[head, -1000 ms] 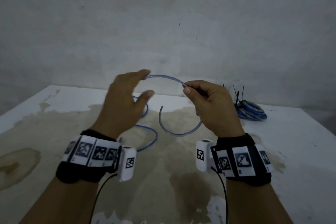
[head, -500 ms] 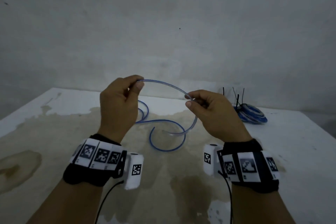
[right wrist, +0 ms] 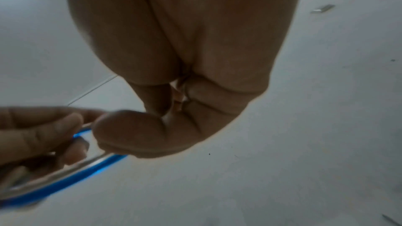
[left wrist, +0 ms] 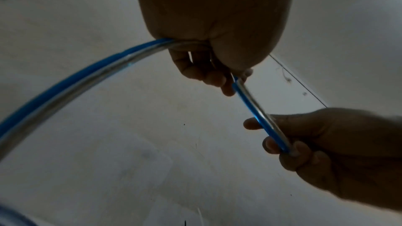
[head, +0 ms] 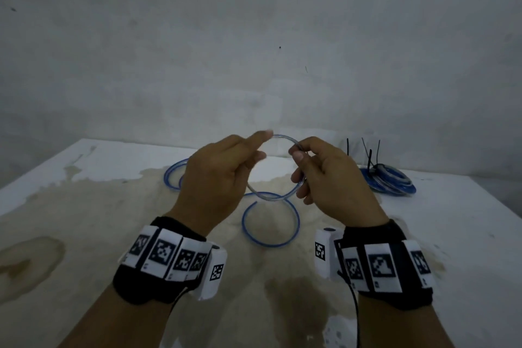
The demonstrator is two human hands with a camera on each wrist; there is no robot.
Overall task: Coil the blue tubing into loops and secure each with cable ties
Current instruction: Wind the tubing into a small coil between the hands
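Note:
I hold a length of blue tubing (head: 284,137) in the air above the table, bent into a small ring between my hands. My left hand (head: 223,169) pinches it at the ring's left top; the tubing (left wrist: 71,82) runs through that hand's curled fingers. My right hand (head: 319,167) pinches the tubing (right wrist: 71,178) at the ring's right side, thumb against fingers. The rest of the tube trails onto the table in loose curves (head: 271,219). A finished blue coil (head: 388,182) lies at the back right, bound with black cable ties (head: 370,159) that stick up.
The white table (head: 84,206) carries large brownish stains across its middle and left. A grey wall (head: 254,51) rises directly behind the table's far edge. The table's right edge (head: 502,206) runs close beside the finished coil.
My hands have moved closer together, tightening the arc of tubing into a smaller ring. More tube has been drawn in, and the loose curves on the table have shifted.

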